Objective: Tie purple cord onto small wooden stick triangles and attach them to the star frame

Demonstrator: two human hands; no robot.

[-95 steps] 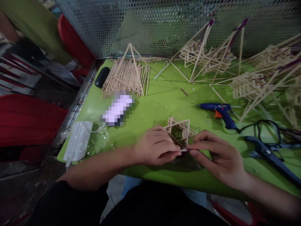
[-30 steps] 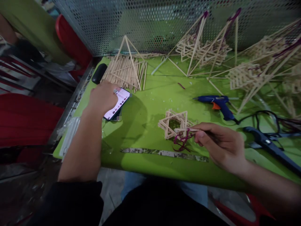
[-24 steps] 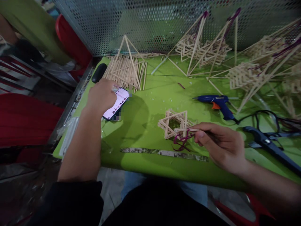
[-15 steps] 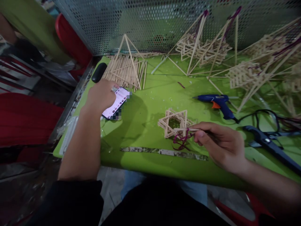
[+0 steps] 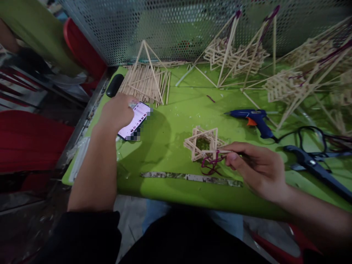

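My left hand (image 5: 117, 112) lies palm down over a lit smartphone (image 5: 133, 121) on the green table (image 5: 176, 135). Its index finger reaches onto the screen, apart from the thumb; the other fingers are hidden. My right hand (image 5: 257, 168) is closed, pinching a thin wooden stick (image 5: 220, 151) between thumb and fingers. That stick overlaps the front of a star-shaped stick frame (image 5: 195, 143); whether it is joined to it I cannot tell. Purple string (image 5: 210, 165) hangs in loops around the stick and the star.
Beyond the phone sits a pile of wooden sticks (image 5: 143, 86) under a stick triangle. A blue glue gun (image 5: 254, 119) and cutters (image 5: 313, 163) lie at right. Several stick constructions (image 5: 236, 55) stand along the perforated metal panel (image 5: 165, 29). A mottled strip (image 5: 192, 177) lies near the front edge.
The view has shifted very slightly. Both hands, the phone and the star frame keep almost the same positions.
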